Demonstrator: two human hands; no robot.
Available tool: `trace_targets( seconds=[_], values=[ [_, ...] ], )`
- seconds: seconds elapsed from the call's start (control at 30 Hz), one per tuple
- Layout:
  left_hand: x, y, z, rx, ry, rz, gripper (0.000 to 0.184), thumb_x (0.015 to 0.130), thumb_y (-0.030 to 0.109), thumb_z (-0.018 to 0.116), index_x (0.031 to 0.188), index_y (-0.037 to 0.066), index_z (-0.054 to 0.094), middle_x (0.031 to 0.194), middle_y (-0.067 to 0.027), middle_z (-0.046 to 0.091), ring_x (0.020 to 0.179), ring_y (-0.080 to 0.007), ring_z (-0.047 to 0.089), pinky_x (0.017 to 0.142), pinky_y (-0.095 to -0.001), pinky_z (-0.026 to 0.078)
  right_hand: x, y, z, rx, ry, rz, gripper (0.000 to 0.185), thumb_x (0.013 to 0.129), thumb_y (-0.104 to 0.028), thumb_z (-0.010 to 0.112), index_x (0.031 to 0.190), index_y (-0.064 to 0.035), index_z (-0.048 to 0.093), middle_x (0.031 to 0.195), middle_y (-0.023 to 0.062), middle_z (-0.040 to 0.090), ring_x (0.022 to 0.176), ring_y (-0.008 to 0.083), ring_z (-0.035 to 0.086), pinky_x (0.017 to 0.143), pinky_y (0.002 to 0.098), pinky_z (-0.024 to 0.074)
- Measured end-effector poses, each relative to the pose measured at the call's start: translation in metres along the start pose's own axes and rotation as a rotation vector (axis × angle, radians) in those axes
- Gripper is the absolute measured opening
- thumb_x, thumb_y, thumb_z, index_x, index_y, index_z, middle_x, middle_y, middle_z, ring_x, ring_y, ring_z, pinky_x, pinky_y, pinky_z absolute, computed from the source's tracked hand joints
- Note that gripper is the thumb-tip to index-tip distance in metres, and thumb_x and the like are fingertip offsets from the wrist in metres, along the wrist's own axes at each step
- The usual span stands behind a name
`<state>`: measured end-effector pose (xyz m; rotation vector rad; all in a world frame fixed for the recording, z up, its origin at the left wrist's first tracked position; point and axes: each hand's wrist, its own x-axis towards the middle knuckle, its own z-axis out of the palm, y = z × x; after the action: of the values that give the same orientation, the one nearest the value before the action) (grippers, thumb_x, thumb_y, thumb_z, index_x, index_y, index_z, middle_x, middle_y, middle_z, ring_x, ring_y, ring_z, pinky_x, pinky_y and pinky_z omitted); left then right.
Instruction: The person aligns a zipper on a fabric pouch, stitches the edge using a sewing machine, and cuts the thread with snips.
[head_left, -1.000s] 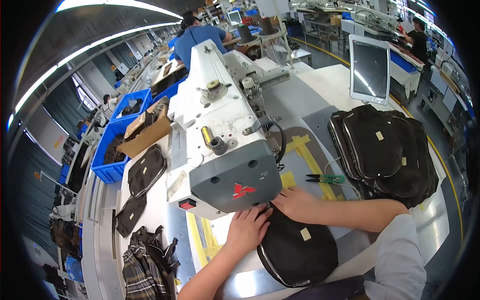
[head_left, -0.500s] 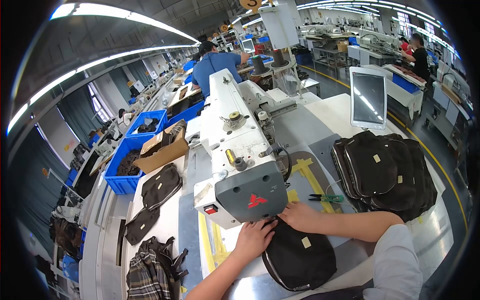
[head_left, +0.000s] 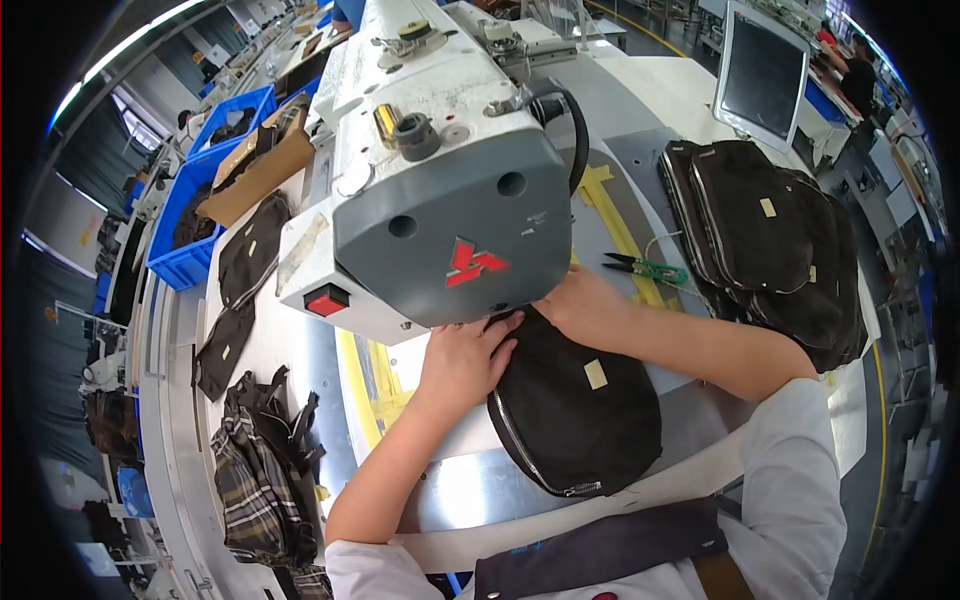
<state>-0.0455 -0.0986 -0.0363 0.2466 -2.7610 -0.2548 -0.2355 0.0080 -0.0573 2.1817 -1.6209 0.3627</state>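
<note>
A black rounded fabric piece point(head_left: 580, 410) with a zip along its edge and a small pale label lies under the head of the sewing machine point(head_left: 450, 220). My left hand point(head_left: 465, 362) rests on its upper left edge, fingers spread, with the fingertips near the machine head. At the upper right of the piece, my right hand point(head_left: 578, 308) is bent over the fabric, its fingertips partly hidden behind the machine head. Green-handled snips point(head_left: 648, 268) lie on the table to the right of the machine, beyond my right hand.
Stacked black bags point(head_left: 765, 240) sit at the right, below a tablet screen point(head_left: 762, 75). At the left are black pieces point(head_left: 250, 250), a plaid bundle point(head_left: 255, 480), a cardboard box point(head_left: 262, 178) and blue bins point(head_left: 185, 235). Other people are in the background.
The view has tilted down and come closer to the machine, so my lap now shows. Both hands stay at the black piece beside the machine head.
</note>
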Motion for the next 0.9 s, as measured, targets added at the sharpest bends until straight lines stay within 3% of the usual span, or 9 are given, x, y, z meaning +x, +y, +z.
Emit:
trace_targets(
  seconds=[0.37, 0.9],
  values=[
    [0.003, -0.0032, 0.0015, 0.006, -0.005, -0.012, 0.027, 0.08, 0.017, 0.067, 0.107, 0.015, 0.067, 0.109, -0.0023, 0.06, 0.096, -0.0252, 0.059, 0.083, -0.0389, 0.046, 0.0026, -0.0001, -0.001, -0.024, -0.006, 0.031, 0.014, 0.072, -0.012, 0.057, 0.081, -0.001, 0.062, 0.091, 0.0081, 0.052, 0.081, 0.0199, 0.055, 0.067, 0.0316, 0.048],
    [0.0008, 0.0003, 0.0002, -0.036, -0.012, -0.03, 0.027, 0.08, 0.016, 0.066, 0.107, 0.013, 0.067, 0.111, -0.0045, 0.061, 0.102, -0.0248, 0.057, 0.092, -0.0398, 0.042, 0.0007, -0.0026, -0.002, 0.023, 0.031, 0.04, 0.013, 0.072, -0.01, 0.058, 0.08, -0.001, 0.062, 0.093, 0.0066, 0.051, 0.08, 0.0193, 0.055, 0.065, 0.0306, 0.048]
  ],
)
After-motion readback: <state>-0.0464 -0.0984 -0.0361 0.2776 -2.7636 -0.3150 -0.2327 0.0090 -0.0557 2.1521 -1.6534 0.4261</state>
